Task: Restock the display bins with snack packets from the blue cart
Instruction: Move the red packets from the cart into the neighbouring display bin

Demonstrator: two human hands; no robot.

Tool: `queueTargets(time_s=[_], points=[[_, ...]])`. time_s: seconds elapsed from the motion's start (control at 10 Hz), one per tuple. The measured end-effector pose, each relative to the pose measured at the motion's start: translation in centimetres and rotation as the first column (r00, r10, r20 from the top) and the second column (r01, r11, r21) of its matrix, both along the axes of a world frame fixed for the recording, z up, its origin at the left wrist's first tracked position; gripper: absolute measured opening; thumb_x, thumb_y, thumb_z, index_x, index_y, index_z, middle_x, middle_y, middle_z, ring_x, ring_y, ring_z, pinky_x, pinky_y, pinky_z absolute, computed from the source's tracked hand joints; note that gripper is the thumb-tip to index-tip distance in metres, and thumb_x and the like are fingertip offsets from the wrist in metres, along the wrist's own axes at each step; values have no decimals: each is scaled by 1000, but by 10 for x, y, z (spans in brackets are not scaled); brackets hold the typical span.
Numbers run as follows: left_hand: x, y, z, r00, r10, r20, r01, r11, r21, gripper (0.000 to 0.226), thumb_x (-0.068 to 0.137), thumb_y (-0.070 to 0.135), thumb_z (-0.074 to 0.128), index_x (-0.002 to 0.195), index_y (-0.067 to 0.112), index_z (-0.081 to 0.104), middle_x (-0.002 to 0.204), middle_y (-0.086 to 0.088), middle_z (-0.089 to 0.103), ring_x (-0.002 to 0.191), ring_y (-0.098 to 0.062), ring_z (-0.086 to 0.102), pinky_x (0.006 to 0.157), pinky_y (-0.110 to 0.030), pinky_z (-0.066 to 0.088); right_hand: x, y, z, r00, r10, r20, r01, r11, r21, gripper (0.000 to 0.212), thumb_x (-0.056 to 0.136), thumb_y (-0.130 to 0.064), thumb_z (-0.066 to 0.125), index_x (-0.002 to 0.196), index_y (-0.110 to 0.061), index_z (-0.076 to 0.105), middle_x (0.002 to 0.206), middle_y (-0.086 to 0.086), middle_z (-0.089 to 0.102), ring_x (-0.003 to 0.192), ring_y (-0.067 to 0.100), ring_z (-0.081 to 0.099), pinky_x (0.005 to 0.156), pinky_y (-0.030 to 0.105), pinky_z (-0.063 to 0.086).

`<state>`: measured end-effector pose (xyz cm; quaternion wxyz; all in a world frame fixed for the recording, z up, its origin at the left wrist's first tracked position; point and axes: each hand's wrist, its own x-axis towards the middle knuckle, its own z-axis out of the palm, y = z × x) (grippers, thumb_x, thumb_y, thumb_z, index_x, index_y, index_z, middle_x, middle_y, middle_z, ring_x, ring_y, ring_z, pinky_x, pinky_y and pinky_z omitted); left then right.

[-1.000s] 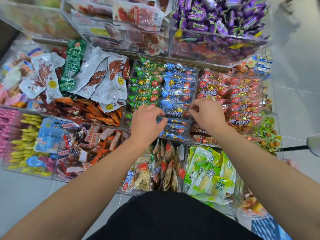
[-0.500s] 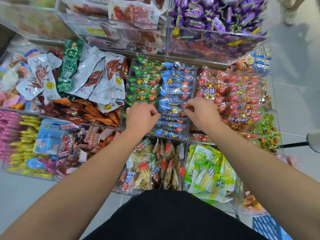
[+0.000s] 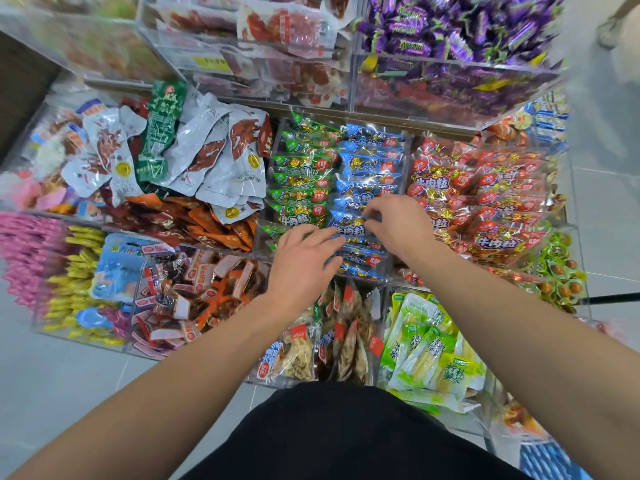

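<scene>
A clear bin (image 3: 405, 147) in the middle of the display holds a row of blue snack packets (image 3: 367, 168) beside a row of green ones (image 3: 301, 174). My right hand (image 3: 398, 223) pinches the front blue packet (image 3: 349, 226) at its top edge. My left hand (image 3: 304, 261) lies with fingers stretched out flat on the blue packets at the bin's front. A corner of the blue cart (image 3: 550, 459) shows at the bottom right.
Red packets (image 3: 485, 195) fill the bin to the right, white and orange packets (image 3: 207, 161) the one to the left. Lower bins hold green-yellow packs (image 3: 426, 348) and brown snacks (image 3: 332, 341). Purple candies (image 3: 450, 26) sit on the upper shelf. Grey floor lies right.
My left hand has opened from a curled grip and now lies flat on the front blue packets. My right hand stays pinching at the same blue row.
</scene>
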<state>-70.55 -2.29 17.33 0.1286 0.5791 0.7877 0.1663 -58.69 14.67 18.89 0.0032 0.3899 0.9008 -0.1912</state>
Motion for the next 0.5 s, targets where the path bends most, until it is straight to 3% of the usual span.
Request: queueTargets(time_s=[0.2,0.3,0.4,0.5], points=[[3,5,0,999,48,21,-50,997,52,28,98,28,63,123,22,73,133,3,67,122,-31,52,109,-45,33,-3,1,6,992,13,124,-15,1000,13,22,94,-28,60,114,-25,68,112,2,69,101,27,63,81,41,56],[6,2,1,998,57,35,-59,997,53,32,99,30,60,130,22,68,140,2,62,130,-29,46,114,-43,29,11,-6,11,998,2,64,0,999,-33,35,93,-29,59,127,-23,64,118,5,69,112,30,59,90,44,53],[8,-9,8,989,109,98,-118,989,88,38,99,29,61,135,19,64,146,-1,55,137,-26,40,119,-41,26,33,-28,25,993,-82,-90,83,996,16,44,91,-33,60,133,-19,59,125,6,64,116,29,54,100,40,45],[11,-51,9,951,242,194,-267,958,110,33,96,23,63,128,15,66,135,0,60,130,-22,47,112,-32,28,73,-77,33,953,-168,-253,150,985,-86,31,90,-30,61,120,-19,65,112,-3,66,105,18,57,93,34,45]])
